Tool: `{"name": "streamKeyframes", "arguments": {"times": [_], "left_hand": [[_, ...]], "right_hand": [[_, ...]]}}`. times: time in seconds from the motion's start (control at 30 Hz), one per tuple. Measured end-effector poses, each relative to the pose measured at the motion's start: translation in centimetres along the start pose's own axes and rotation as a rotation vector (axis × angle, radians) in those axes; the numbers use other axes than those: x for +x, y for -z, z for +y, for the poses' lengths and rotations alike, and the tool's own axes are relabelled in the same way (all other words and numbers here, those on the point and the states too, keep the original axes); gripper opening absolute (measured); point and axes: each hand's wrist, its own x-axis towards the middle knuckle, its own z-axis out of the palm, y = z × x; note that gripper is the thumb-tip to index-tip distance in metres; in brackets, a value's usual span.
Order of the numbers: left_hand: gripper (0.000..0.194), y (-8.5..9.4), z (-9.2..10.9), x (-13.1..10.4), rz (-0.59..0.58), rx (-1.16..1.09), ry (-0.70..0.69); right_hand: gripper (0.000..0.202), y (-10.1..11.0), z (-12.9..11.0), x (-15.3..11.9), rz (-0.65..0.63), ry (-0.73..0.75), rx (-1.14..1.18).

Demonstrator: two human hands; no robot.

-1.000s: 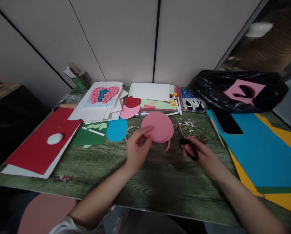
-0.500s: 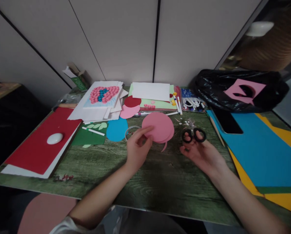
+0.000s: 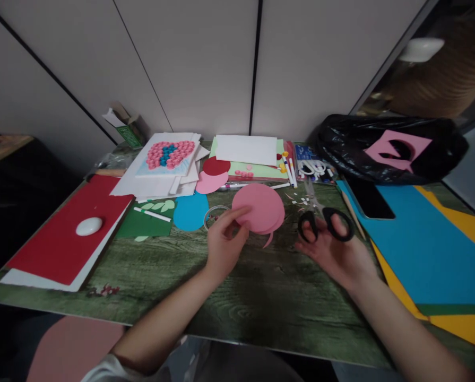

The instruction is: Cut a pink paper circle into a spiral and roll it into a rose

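Observation:
Pinched between thumb and fingers of my left hand point(image 3: 227, 241) are pink paper circles point(image 3: 259, 207), overlapping and raised above the table. A thin curled pink strip point(image 3: 268, 240) hangs below their lower edge. To the right, my right hand point(image 3: 336, 252) has its fingers through the black handle loops of a pair of scissors point(image 3: 317, 204). The blades point away from me and stand slightly apart, clear of the paper. Beyond the blades lie small paper scraps point(image 3: 299, 200). A roll of clear tape point(image 3: 211, 216) and a blue paper circle point(image 3: 190, 211) rest left of the pink circles.
On the left, a white egg-shaped object point(image 3: 89, 226) sits on red paper point(image 3: 58, 244). A picture of pink and blue paper balls point(image 3: 169, 154) tops a stack at the back. On the right are a black plastic bag point(image 3: 340, 143), a phone point(image 3: 368, 199) and blue sheets point(image 3: 436, 244).
The scissors have spread at the handles and blades, and they have swung nearer to upright in my right hand. My left hand and the pink circles stay almost still.

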Motion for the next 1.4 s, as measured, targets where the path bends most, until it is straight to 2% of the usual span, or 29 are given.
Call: {"name": "streamKeyframes", "arguments": {"times": [0.17,0.33,0.5,0.7,0.9,1.17,1.4], "left_hand": [[0.029,0.1,-0.1,0.1,0.013,0.001,0.007],[0.027,0.1,-0.5,0.1,0.099,-0.081,0.049],[0.032,0.0,-1.5,0.0,0.147,-0.156,0.106],[0.03,0.0,-1.6,0.2,0.1,-0.171,0.146],[0.027,-0.2,-0.4,-0.1,0.036,-0.135,0.081],[0.028,0.0,0.3,-0.4,-0.021,0.043,-0.011],[0.027,-0.1,0.7,-0.3,-0.023,0.058,-0.039]], "right_hand": [[0.042,0.8,1.3,-1.2,-0.231,0.079,-0.36],[0.041,0.8,1.6,-0.8,-0.329,0.111,-0.541],[0.036,0.6,1.5,-0.6,-0.315,0.123,-0.568],[0.034,0.6,1.6,-0.6,-0.291,0.125,-0.6],[0.029,-0.2,1.0,-0.9,-0.272,0.158,-0.63],[0.026,-0.3,0.9,-1.0,-0.256,0.18,-0.635],[0.024,-0.6,1.0,-0.9,-0.242,0.256,-0.715]]}}
